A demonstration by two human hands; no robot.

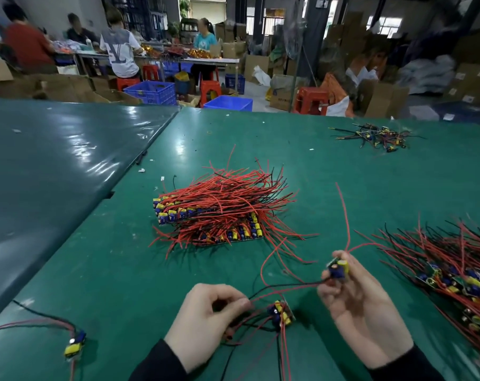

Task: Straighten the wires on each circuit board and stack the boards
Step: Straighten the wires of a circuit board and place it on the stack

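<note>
My right hand (355, 295) pinches a small circuit board (338, 268) above the green mat (101, 265), my left hand (205, 317) pinches its trailing wires (282, 287), the stacked boards (208, 218) lie beyond, and I read no legible markings.

The left hand (205, 320) is curling, fingertips pinching at three o'clock; the right hand (362, 306) is gripping, fingers pointing to eleven o'clock.

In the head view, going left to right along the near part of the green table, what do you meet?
Lone board → left hand pinching wires → board on the table → right hand holding a board → unsorted pile.
</note>
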